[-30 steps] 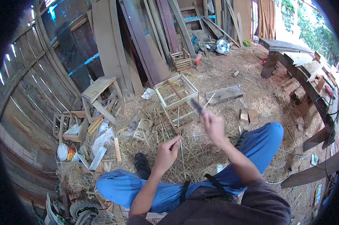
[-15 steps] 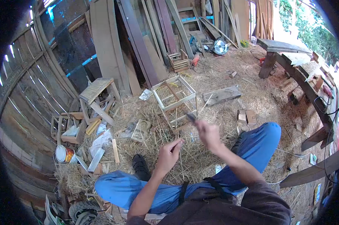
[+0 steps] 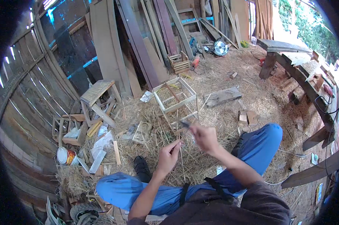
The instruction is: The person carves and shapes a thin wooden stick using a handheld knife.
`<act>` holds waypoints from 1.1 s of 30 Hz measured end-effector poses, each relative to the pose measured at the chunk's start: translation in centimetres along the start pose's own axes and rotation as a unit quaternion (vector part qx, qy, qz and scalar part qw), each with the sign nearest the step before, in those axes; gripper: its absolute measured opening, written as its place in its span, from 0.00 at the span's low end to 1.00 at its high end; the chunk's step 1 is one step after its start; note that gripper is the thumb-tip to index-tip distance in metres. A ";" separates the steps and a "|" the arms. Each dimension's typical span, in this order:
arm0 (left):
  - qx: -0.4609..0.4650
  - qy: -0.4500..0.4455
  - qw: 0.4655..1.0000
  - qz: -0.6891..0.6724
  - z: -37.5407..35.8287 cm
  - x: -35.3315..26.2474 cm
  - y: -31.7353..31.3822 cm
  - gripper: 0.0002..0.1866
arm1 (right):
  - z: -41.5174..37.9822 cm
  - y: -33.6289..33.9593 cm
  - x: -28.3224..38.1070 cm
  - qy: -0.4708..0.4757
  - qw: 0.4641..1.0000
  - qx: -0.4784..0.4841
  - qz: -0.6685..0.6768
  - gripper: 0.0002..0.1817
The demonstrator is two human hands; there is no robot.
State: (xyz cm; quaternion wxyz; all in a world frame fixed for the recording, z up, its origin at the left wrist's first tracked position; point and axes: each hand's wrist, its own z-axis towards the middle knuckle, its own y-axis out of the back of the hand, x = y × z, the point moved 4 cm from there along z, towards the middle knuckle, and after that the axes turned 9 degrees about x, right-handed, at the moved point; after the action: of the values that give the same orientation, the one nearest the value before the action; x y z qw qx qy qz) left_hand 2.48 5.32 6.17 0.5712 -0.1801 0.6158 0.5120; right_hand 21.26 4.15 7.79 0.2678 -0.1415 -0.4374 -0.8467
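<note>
My right hand is closed around a knife, whose dark blade points up and to the left, slightly blurred. Just left of and below it, my left hand pinches a thin light strip between thumb and fingertips. The strip runs down between my legs against the straw. Beyond both hands, an open wooden frame with slender legs stands on the littered floor.
A small wooden stool and a paint can are at the left. A thick plank lies beyond my right knee. A circular saw rests farther back. A heavy workbench stands at the right.
My right hand has moved slightly left and down with the knife, bringing the blade closer to my left hand. My left hand has stayed nearly in place.
</note>
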 end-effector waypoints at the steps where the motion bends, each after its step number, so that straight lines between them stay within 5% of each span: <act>1: 0.012 0.015 1.000 0.000 -0.1 -0.5 0.2 0.14 | 0.8 0.7 -1.0 -0.032 0.999 -0.028 0.001 0.15; 3: 0.011 -0.001 1.000 -0.001 -0.1 -0.8 0.1 0.15 | 1.6 2.4 -2.3 -0.124 0.991 -0.040 0.011 0.16; 10: 0.010 0.029 0.999 -0.006 -0.3 0.8 0.1 0.14 | 0.9 0.9 -2.4 -0.017 0.999 -0.031 -0.010 0.14; 14: 0.016 0.017 1.000 -0.005 -0.1 -0.4 -0.1 0.14 | 1.8 3.1 -3.5 -0.143 0.988 -0.052 0.035 0.13; 19: -0.003 0.000 1.000 -0.004 -0.2 0.4 0.6 0.15 | -0.3 -0.1 -0.1 0.014 0.999 0.029 -0.009 0.17; 23: 0.025 0.015 0.999 0.029 -0.4 -0.2 0.9 0.15 | 1.6 1.9 -3.5 -0.175 0.980 -0.004 0.094 0.12; 27: 0.016 0.009 1.000 0.020 -0.2 -0.1 -0.1 0.14 | -1.0 -1.2 -1.3 0.005 0.999 -0.012 0.034 0.11; 30: 0.002 -0.001 1.000 0.010 -0.2 0.8 0.3 0.13 | -0.6 -1.7 -0.6 0.008 0.999 0.021 0.041 0.11; 31: 0.003 0.003 1.000 0.013 -0.2 0.5 0.7 0.13 | 0.2 -0.8 -1.3 0.011 0.994 -0.060 0.086 0.12; 33: 0.016 0.017 0.999 0.031 -0.2 -0.8 0.9 0.13 | 1.1 0.9 -3.3 -0.099 0.992 -0.050 0.066 0.13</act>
State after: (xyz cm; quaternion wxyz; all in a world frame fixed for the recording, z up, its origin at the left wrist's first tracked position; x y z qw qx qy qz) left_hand 1.88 5.20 7.19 0.5474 -0.1607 0.6387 0.5164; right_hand 24.42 5.68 7.44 0.2707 -0.2667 -0.4085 -0.8299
